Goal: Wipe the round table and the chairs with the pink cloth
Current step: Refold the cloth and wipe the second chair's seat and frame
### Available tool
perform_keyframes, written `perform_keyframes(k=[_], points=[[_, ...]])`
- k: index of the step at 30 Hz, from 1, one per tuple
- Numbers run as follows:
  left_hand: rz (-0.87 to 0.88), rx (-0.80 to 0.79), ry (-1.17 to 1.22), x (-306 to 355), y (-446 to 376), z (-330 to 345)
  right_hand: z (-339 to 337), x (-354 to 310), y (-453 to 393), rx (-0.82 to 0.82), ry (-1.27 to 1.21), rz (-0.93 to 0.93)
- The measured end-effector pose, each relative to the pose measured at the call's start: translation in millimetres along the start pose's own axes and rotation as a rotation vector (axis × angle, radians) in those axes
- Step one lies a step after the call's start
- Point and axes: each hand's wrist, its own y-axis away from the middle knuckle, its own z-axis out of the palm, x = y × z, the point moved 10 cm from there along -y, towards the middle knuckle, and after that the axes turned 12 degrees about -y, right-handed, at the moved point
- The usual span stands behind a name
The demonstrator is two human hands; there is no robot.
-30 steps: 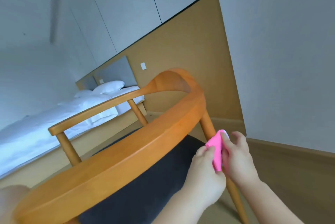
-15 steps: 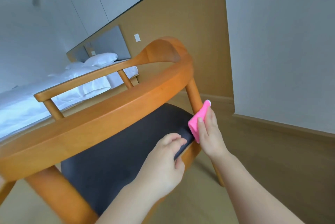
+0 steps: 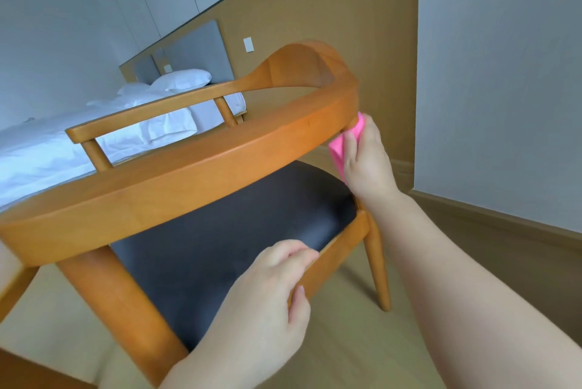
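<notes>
Room: bedroom with grey-white walls, a tan wood wall panel point(image 3: 330, 10) and a light wood floor point(image 3: 362, 357).
Bed: white bedding point(image 3: 47, 149) at the left, behind the chair, with white pillows point(image 3: 181, 80) against a grey headboard point(image 3: 198, 51).
Chair: wooden armchair point(image 3: 176, 180) in the foreground, with a curved orange-brown rail forming back and arms, round legs, and a dark padded seat point(image 3: 239, 231).
Left hand: the left hand point(image 3: 267, 310) grips the near edge of the seat frame, fingers curled over the top onto the dark pad and thumb against the wooden side.
Right hand: the right hand point(image 3: 365, 161) is wrapped around the pink cloth, pressing it against the chair's right rear post just under the curved rail.
Pink cloth: the folded pink cloth point(image 3: 341, 144) lies between the right palm and the post, part of it showing past the fingers.
Wall switch: a small white plate point(image 3: 248, 44) on the tan panel, above the chair back.
</notes>
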Motion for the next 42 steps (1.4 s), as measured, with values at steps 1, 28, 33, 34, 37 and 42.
perform_keyframes(k=[1,28,33,34,37,42], points=[[-0.002,-0.004,0.002,-1,1,0,1,-8,-6,0.026,0.002,-0.003],[-0.076,-0.177,0.079,-12,43,32,2,121,103,-0.006,-0.146,0.331],[-0.006,-0.224,0.067,1,47,26,11,122,132,0.055,-0.148,0.382],[-0.001,-0.226,0.062,3,49,23,16,119,137,0.049,-0.143,0.368],[0.009,-0.229,0.024,0,62,12,29,112,151,0.045,-0.157,0.38],[-0.014,-0.218,-0.035,-17,88,-6,49,90,176,0.053,-0.181,0.344]])
